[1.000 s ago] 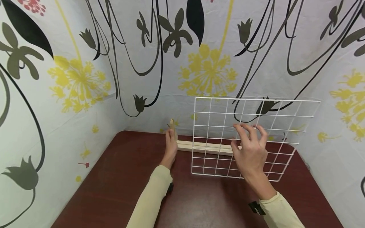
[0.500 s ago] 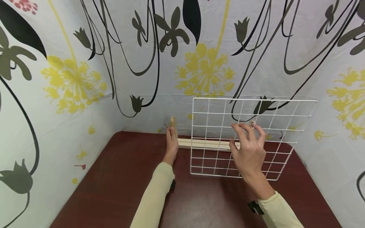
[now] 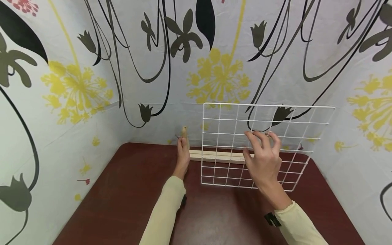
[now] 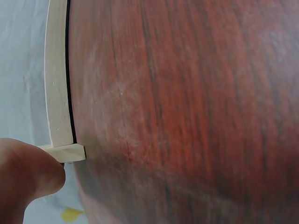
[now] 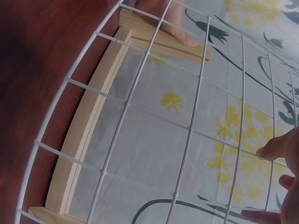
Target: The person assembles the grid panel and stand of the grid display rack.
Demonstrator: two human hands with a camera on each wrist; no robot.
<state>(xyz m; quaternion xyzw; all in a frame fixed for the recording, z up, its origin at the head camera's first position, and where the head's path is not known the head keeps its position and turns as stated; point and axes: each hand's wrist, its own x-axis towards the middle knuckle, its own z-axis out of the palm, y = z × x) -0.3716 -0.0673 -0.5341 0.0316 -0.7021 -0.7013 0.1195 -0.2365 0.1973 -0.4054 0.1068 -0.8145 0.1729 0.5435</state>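
Note:
In the head view my left hand [image 3: 183,154] grips the upright end piece [image 3: 184,132] of a pale wooden frame. From there the frame's long bar [image 3: 196,155] lies along the table's back edge; the left wrist view shows this bar [image 4: 57,84] meeting the end piece [image 4: 70,153] beside the thumb. With curled fingers my right hand [image 3: 264,161] holds a white wire grid panel [image 3: 234,134], tilted upright in front of the bar. Through the grid [image 5: 127,102], the right wrist view shows a second end piece [image 5: 46,217] at the bar's near end.
A dark red-brown wooden table [image 3: 214,217] spreads beneath both hands. White cloth walls [image 3: 101,85] printed with grey and yellow flowers close it in at the back and both sides. The grid hangs over the table's right half.
The grid panel and my right hand have shifted slightly left, nearer my left hand. My left hand keeps its hold on the end piece. The head view has turned a little.

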